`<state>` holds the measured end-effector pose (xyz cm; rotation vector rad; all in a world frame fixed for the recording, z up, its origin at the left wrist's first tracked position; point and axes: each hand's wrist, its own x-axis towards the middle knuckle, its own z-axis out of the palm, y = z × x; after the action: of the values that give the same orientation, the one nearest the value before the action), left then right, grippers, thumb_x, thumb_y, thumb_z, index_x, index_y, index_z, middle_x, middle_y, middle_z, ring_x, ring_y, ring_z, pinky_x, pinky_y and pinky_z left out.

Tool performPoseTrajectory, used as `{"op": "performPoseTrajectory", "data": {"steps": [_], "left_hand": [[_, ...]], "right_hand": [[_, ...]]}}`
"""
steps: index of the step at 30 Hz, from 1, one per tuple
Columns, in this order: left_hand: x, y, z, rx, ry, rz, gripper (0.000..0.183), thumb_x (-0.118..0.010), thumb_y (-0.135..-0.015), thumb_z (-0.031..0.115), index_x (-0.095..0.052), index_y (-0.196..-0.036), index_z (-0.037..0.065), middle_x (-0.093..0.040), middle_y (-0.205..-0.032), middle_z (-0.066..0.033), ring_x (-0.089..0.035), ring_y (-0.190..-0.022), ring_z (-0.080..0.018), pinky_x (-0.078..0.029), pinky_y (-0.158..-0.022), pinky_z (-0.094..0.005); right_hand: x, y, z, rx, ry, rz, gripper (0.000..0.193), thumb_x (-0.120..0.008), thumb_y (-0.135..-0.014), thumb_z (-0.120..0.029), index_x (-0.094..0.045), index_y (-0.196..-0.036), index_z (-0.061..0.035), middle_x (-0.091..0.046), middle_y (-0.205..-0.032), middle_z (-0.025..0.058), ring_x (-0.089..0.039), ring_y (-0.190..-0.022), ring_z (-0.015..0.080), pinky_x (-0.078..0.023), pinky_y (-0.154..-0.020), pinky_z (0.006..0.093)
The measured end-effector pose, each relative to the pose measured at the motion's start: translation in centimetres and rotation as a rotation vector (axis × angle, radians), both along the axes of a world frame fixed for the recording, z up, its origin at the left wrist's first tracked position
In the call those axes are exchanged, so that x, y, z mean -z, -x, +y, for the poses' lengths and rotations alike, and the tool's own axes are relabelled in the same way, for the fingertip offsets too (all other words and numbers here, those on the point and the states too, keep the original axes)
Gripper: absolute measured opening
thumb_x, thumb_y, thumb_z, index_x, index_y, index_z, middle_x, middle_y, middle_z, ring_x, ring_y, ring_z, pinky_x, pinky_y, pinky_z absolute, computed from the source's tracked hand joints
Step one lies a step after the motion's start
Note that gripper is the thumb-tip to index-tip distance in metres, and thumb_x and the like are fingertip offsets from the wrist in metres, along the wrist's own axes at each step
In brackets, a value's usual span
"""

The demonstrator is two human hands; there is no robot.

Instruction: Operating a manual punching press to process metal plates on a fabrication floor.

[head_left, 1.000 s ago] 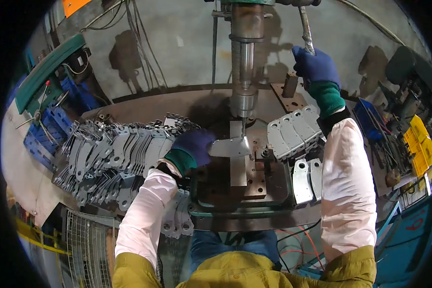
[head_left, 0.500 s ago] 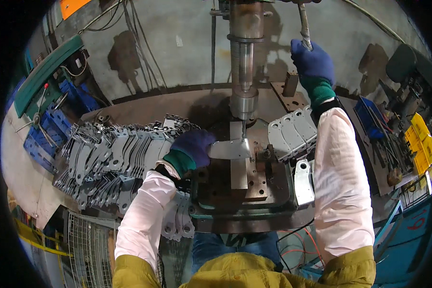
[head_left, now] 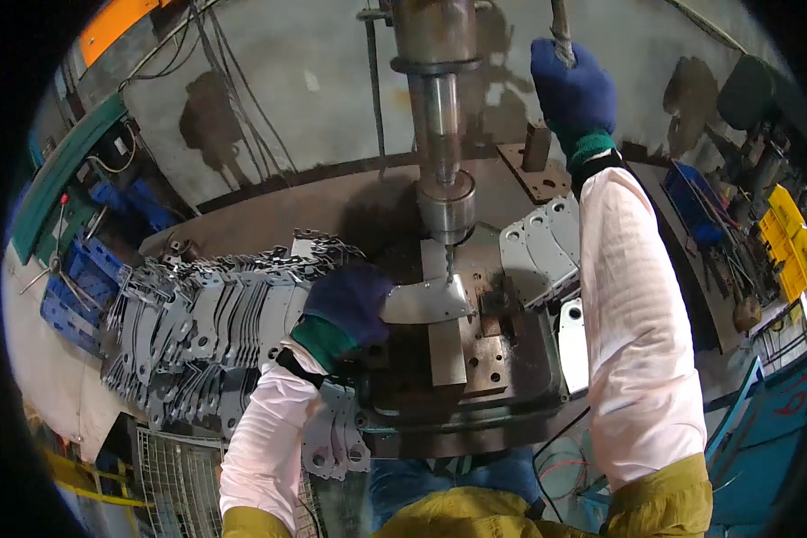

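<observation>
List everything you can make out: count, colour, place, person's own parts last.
drill: one, grey, top centre
held plate: one, grey, under drill
loose plates: many, grey, left
more plates: several, grey, right
table: one, brown, centre
handle: one, grey, top right
yellow bin: at least one, yellow, far right
blue bins: several, blue, both sides
cables: several, dark, top left
left hand: one, blue-gloved, on held plate
right hand: one, blue-gloved, on handle
sleeves: two, pink, below hands

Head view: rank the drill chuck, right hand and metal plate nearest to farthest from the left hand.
1. Metal plate, in the left hand
2. Drill chuck, ahead and right
3. Right hand, upper right, on the lever
</observation>
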<state>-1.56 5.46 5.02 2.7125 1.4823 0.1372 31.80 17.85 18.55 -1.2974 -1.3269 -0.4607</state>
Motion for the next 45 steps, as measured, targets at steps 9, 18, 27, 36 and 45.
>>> {"op": "performPoseTrajectory", "data": {"steps": [9,18,27,36,45], "left_hand": [[0.7,0.4,0.4,-0.001,-0.030,-0.032,0.050,-0.082,-0.051,0.028,-0.069,-0.096,0.011,-0.069,-0.098,-0.0131,-0.067,-0.094,-0.0367,-0.055,-0.080,-0.0473],[0.9,0.9,0.2,0.051,-0.091,0.005,0.061,-0.084,-0.049,0.031,-0.066,-0.104,0.012,-0.067,-0.104,-0.0135,-0.065,-0.098,-0.0363,-0.054,-0.082,-0.0467],[1.5,0.2,0.6,0.035,-0.086,-0.008,0.054,-0.081,-0.052,0.031,-0.067,-0.101,0.013,-0.067,-0.104,-0.0134,-0.065,-0.099,-0.0361,-0.054,-0.083,-0.0466],[1.5,1.0,0.8,0.066,-0.094,-0.072,0.042,-0.078,-0.059,0.028,-0.069,-0.096,0.012,-0.068,-0.102,-0.0142,-0.066,-0.098,-0.0381,-0.055,-0.084,-0.0470],[1.0,0.1,0.4,0.015,-0.048,0.013,0.039,-0.076,-0.063,0.027,-0.069,-0.098,0.011,-0.067,-0.102,-0.0173,-0.066,-0.100,-0.0388,-0.055,-0.086,-0.0488]], "right_hand": [[-0.9,0.8,-0.4,-0.014,0.062,0.138,0.049,-0.061,-0.086,-0.058,-0.071,-0.096,-0.0110,-0.072,-0.093,0.0173,-0.067,-0.088,0.0442,-0.053,-0.079,0.0489],[-0.9,1.6,-0.2,-0.095,-0.047,0.170,0.036,-0.059,-0.093,-0.043,-0.070,-0.089,-0.0084,-0.068,-0.081,0.0231,-0.067,-0.082,0.0458,-0.053,-0.070,0.0536],[0.0,0.3,1.5,0.000,-0.182,0.075,0.028,-0.059,-0.094,-0.033,-0.066,-0.081,-0.0100,-0.067,-0.075,0.0193,-0.065,-0.071,0.0432,-0.051,-0.060,0.0526],[-1.3,1.0,-1.3,-0.074,0.042,0.144,0.053,-0.058,-0.087,-0.060,-0.073,-0.104,-0.0120,-0.072,-0.097,0.0203,-0.066,-0.095,0.0441,-0.052,-0.085,0.0489],[-2.0,1.5,-3.9,-0.073,0.219,0.193,0.050,-0.052,-0.089,-0.053,-0.074,-0.100,-0.0101,-0.070,-0.096,0.0237,-0.065,-0.094,0.0470,-0.052,-0.084,0.0509]]}}
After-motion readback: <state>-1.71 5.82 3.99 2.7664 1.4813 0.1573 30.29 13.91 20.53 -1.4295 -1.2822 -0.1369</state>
